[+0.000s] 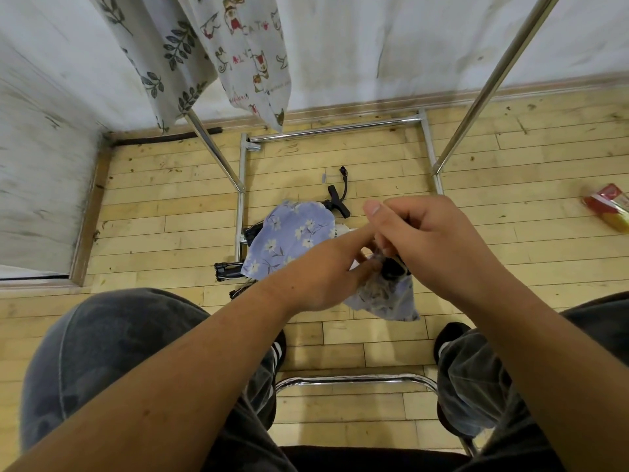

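Above planks (pixel 153 216), right hand (pixel 432 240) pinching crumpled cloth (pixel 388 298)

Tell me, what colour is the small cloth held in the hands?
Pale lavender-blue with a blurred, darker print; the cloth shows best in the head view.

Prob. a plain room at home, laundry corner: worn wood-plank floor (pixel 153 206), scuffed white wall (pixel 408 39) w/ baseboard (pixel 357 106), chrome drying rack (pixel 335 126) w/ printed cloths (pixel 245 49) hung over its rail, snack packet (pixel 609 207) lying on the floor.
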Available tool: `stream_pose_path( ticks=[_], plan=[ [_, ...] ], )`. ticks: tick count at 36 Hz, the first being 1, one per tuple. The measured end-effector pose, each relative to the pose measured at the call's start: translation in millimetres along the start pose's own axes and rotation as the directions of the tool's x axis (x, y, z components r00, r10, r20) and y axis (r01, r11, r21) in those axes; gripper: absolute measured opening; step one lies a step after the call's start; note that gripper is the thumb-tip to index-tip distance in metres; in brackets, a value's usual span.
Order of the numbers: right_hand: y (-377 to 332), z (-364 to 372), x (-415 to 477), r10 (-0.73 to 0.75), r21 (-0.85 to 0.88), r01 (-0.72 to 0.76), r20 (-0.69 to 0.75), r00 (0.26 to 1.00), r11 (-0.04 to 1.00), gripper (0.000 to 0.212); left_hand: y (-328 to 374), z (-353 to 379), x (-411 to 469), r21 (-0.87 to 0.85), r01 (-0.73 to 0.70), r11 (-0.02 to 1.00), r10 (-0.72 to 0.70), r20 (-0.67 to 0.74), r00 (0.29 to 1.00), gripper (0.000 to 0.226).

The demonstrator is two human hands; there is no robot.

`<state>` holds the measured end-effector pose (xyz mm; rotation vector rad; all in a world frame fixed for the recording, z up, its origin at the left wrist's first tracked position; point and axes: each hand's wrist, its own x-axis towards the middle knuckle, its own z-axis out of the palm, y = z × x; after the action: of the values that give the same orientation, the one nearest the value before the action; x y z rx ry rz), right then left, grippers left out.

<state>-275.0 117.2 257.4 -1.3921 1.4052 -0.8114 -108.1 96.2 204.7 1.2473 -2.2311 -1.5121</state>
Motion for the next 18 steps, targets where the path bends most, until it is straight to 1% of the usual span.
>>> stream_pose_path(
  ticks=[1, 3, 4, 6, 10, 13, 16, 18],
  plan=[
    [-1.0, -0.2, -0.3, -0.009, 0.017, 0.008, 0.006, 1.000, 1.000, 0.048, -0.4, 1.4, 0.5, 0.015, -0.011, 1.000, 0.011, -0.012, 1.000, 0.031],
    [-2.5, 0.0, -1.0, -0.023, 0.036, 0.022, 0.028, 0.999, 0.999, 0.046, -1.8, 4.9, 1.6, 0.010, -0.014, 1.000, 0.014, -0.043, 0.999, 0.016],
    [-3.2, 0.3, -1.3, -0.029, 0.038, 0.027, 0.041, 0.999, 0.999, 0.046, -3.0, 5.8, 2.4, 0.008, -0.013, 1.000, 0.014, -0.069, 0.997, 0.015],
    [-4.5, 0.4, -1.7, -0.044, 0.013, 0.043, 0.063, 0.997, 0.999, 0.044, -5.9, 6.5, 3.9, 0.011, -0.031, 0.999, 0.032, -0.107, 0.994, 0.017],
    [-4.6, -0.9, -1.5, -0.098, -0.058, 0.102, 0.070, 0.993, 0.993, 0.050, -6.9, 6.2, 5.4, 0.039, -0.048, 0.998, 0.051, -0.097, 0.994, 0.018],
    [-2.8, 0.7, -2.1, -0.119, -0.083, 0.127, 0.088, 0.989, 0.988, 0.052, -12.2, 5.5, 8.0, 0.049, -0.048, 0.998, 0.054, -0.130, 0.990, 0.020],
    [-2.6, 3.8, -3.7, -0.133, -0.111, 0.142, 0.083, 0.988, 0.984, 0.046, -12.9, 1.8, 8.3, 0.098, -0.054, 0.994, 0.071, -0.172, 0.982, 0.017],
    [-3.7, 5.5, -4.5, -0.140, -0.121, 0.149, 0.079, 0.987, 0.981, 0.040, -10.6, 1.4, 7.9, 0.133, -0.032, 0.991, 0.061, -0.221, 0.973, 0.025]
  ],
)
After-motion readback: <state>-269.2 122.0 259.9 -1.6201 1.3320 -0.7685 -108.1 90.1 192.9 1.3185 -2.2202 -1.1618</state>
